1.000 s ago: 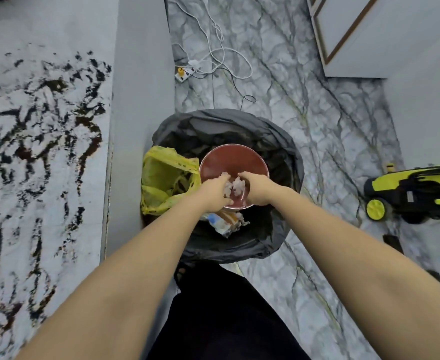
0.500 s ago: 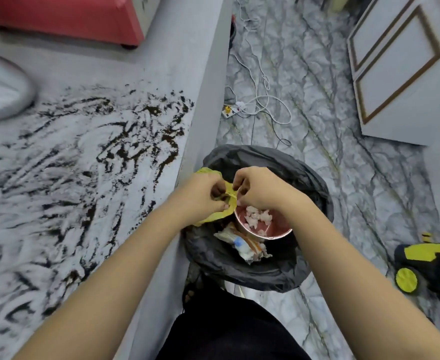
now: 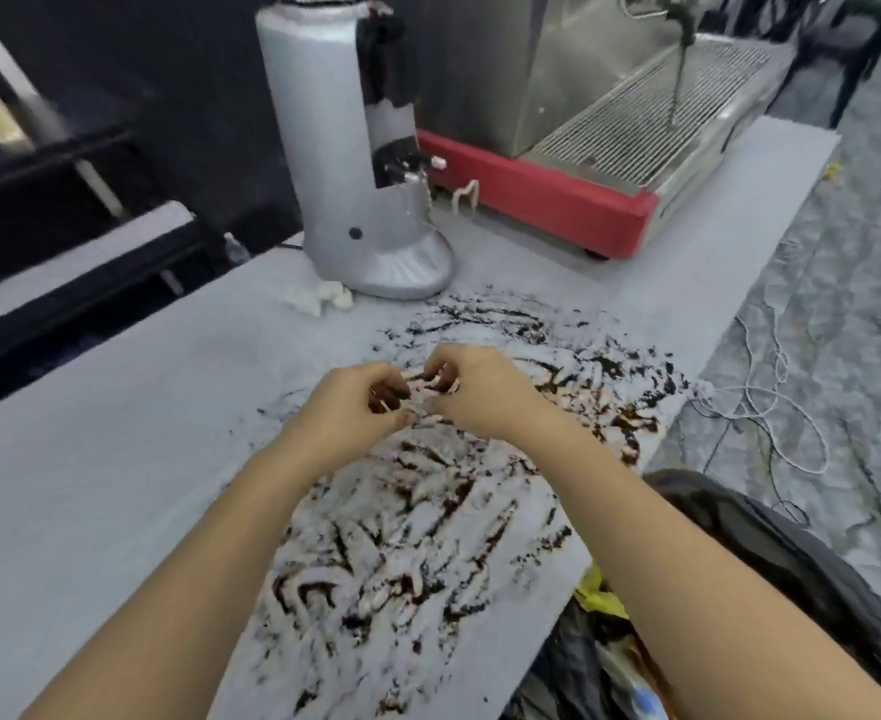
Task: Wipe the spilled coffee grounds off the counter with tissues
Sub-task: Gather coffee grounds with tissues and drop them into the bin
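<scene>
Dark wet coffee grounds [image 3: 428, 511] are smeared in streaks over the right half of the grey counter [image 3: 116, 485], out to its right edge. My left hand [image 3: 355, 402] and my right hand [image 3: 480, 392] hover together above the far part of the smear. Their curled fingers touch each other, the tips are stained dark, and I see no tissue in them. A small heap of crumpled white tissues [image 3: 318, 298] lies on the counter at the foot of the grinder, beyond my left hand.
A silver coffee grinder [image 3: 355, 148] stands at the back of the counter, and a red-based espresso machine [image 3: 609, 148] is to its right. A bin lined with a black bag [image 3: 791, 563] sits on the floor beside the counter's right edge. White cables [image 3: 771, 387] trail over the marble floor.
My view has swung from the bin up to the counter. Both hands left the bin, where a red bowl with tissue bits was, and now meet over the grounds.
</scene>
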A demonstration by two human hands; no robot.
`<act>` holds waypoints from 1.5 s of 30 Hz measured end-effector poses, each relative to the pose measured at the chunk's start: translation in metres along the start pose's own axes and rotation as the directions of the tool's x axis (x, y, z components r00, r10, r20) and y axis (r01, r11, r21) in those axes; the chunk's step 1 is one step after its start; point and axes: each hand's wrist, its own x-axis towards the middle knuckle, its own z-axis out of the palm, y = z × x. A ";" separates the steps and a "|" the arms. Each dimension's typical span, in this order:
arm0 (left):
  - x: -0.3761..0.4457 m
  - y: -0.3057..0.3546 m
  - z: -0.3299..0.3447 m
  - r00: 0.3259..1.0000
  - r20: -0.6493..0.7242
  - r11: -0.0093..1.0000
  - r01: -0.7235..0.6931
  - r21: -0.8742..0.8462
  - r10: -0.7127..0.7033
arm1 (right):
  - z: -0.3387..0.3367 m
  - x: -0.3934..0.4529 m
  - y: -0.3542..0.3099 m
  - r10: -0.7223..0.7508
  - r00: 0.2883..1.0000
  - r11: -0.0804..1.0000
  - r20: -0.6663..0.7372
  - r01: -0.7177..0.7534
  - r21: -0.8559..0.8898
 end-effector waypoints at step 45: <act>-0.002 -0.012 0.034 0.994 -0.061 0.952 0.072 -0.297 -0.094 | 0.046 -0.041 0.039 0.038 0.956 0.999 -0.290 -0.044 -0.014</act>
